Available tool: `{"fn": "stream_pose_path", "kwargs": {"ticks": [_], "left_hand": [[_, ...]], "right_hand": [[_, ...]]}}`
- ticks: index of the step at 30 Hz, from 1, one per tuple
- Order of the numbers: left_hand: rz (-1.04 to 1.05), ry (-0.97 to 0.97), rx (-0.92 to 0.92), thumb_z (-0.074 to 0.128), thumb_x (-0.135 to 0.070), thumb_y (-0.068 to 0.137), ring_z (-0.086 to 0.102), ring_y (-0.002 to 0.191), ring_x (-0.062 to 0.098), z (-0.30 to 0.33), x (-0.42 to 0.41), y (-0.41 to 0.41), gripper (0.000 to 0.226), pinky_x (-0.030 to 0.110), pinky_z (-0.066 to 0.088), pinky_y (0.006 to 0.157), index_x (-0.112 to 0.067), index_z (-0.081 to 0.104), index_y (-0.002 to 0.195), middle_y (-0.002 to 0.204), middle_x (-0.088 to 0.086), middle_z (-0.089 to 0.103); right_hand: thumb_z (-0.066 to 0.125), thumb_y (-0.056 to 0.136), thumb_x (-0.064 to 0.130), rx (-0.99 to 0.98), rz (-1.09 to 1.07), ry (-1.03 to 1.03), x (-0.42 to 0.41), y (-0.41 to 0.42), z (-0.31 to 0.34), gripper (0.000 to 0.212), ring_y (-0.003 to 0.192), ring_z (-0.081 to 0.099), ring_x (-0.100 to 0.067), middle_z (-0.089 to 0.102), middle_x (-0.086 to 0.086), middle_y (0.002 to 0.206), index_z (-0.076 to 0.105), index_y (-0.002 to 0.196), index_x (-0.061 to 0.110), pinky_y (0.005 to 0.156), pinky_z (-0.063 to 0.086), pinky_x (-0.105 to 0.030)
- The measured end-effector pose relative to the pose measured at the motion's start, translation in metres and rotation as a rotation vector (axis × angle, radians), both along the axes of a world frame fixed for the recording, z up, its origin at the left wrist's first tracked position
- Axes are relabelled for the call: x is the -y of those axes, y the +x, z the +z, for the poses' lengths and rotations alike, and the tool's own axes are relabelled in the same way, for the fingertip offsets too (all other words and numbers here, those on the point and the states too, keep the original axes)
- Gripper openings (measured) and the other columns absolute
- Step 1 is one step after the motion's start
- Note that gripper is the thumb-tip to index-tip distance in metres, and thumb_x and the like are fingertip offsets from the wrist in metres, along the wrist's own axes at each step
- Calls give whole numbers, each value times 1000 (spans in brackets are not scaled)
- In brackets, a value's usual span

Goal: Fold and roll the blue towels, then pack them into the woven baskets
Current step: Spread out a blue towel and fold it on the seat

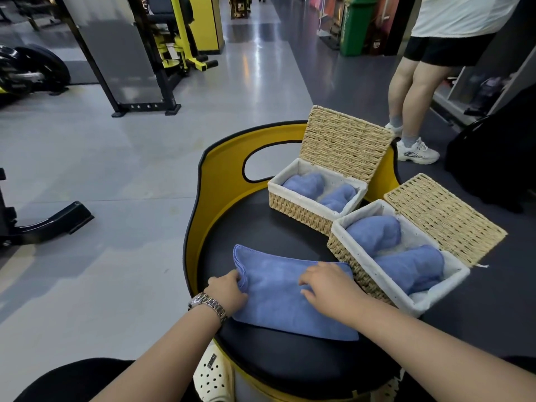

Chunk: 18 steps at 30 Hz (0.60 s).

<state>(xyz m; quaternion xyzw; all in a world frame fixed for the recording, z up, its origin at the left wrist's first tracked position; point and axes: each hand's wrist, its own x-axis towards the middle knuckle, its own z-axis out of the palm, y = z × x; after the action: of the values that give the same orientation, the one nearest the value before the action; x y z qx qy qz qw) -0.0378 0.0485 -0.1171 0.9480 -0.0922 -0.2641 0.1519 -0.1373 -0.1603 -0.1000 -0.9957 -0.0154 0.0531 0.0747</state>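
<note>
A folded blue towel lies flat on the black padded seat. My left hand, with a metal watch on its wrist, pinches the towel's left folded edge. Fingers spread, my right hand presses flat on the towel's right part. Two woven baskets with white liners stand open to the right. The near basket holds two rolled blue towels, and so does the far basket, whose rolled towels lie side by side.
The seat has a raised yellow rim with a handle cut-out. Both basket lids stand tilted back. A person in white sneakers stands behind the baskets. Gym machines fill the far left floor. A white clog shows below the seat.
</note>
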Motion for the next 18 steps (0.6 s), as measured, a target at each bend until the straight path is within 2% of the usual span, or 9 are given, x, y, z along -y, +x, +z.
{"fn": "stream_pose_path", "kwargs": {"ticks": [2, 4, 6, 8, 11, 13, 15, 16, 18], "left_hand": [[-1, -90, 15, 53, -23, 80, 62, 85, 21, 1, 0, 2, 7, 23, 42, 59, -23, 50, 87, 93, 1, 60], [-34, -129, 131, 52, -18, 82, 60, 77, 19, 9, 5, -2, 10, 23, 41, 56, -20, 53, 92, 91, 1, 61], [-156, -166, 313, 53, -17, 83, 58, 75, 21, 21, 17, -15, 15, 29, 46, 61, -19, 54, 98, 98, 2, 55], [-324, -313, 432, 56, -17, 80, 58, 80, 25, 27, 33, -34, 15, 37, 49, 69, -18, 54, 94, 102, 2, 52], [-576, -526, 463, 55, -12, 76, 56, 87, 24, 25, 61, -62, 16, 42, 49, 75, -13, 57, 92, 100, 4, 56], [-757, -593, 407, 56, -13, 79, 52, 99, 19, 21, 75, -78, 24, 31, 46, 88, -13, 56, 103, 110, 3, 55], [-891, -611, 317, 58, -13, 81, 48, 110, 15, 16, 80, -87, 36, 18, 37, 96, -12, 52, 117, 123, 2, 52], [-903, -605, 307, 55, -12, 82, 47, 112, 14, 14, 80, -88, 38, 17, 35, 95, -12, 51, 120, 126, 2, 52], [-840, -584, 390, 44, -11, 83, 51, 110, 16, 10, 78, -82, 37, 25, 44, 90, -12, 54, 119, 124, 2, 55]], "right_hand": [[47, 92, 32, -13, -16, 19, 2, -1, 0, 24, 108, 53, -22, 66, 4, 108, 66, 102, 22, 90, 38, -32], [50, 93, 33, -10, -74, 126, 1, -1, 2, 23, 106, 57, -18, 68, 6, 108, 66, 105, 23, 88, 39, -28], [54, 92, 33, -11, -191, 360, -1, -1, 6, 21, 93, 61, -13, 70, 5, 99, 67, 101, 18, 77, 39, -21], [55, 92, 39, -4, -327, 572, -3, 1, 11, 29, 77, 60, -15, 68, 0, 82, 66, 86, 13, 72, 41, -27], [53, 87, 56, 12, -522, 738, 2, 2, 18, 43, 66, 53, -17, 57, 2, 64, 56, 67, 17, 70, 43, -33], [62, 84, 46, 9, -572, 694, 11, -1, 21, 29, 76, 59, -19, 62, 0, 75, 61, 81, 17, 73, 45, -30], [63, 86, 23, -38, -565, 606, 22, -5, 18, 21, 93, 61, -26, 65, -9, 95, 61, 103, 9, 74, 42, -27], [60, 86, 15, -53, -563, 574, 28, -8, 16, 23, 98, 60, -29, 64, -12, 101, 59, 108, 6, 74, 41, -27], [57, 87, 11, -37, -578, 501, 37, -12, 9, 27, 100, 59, -32, 61, -15, 105, 53, 113, 3, 76, 42, -30]]}}
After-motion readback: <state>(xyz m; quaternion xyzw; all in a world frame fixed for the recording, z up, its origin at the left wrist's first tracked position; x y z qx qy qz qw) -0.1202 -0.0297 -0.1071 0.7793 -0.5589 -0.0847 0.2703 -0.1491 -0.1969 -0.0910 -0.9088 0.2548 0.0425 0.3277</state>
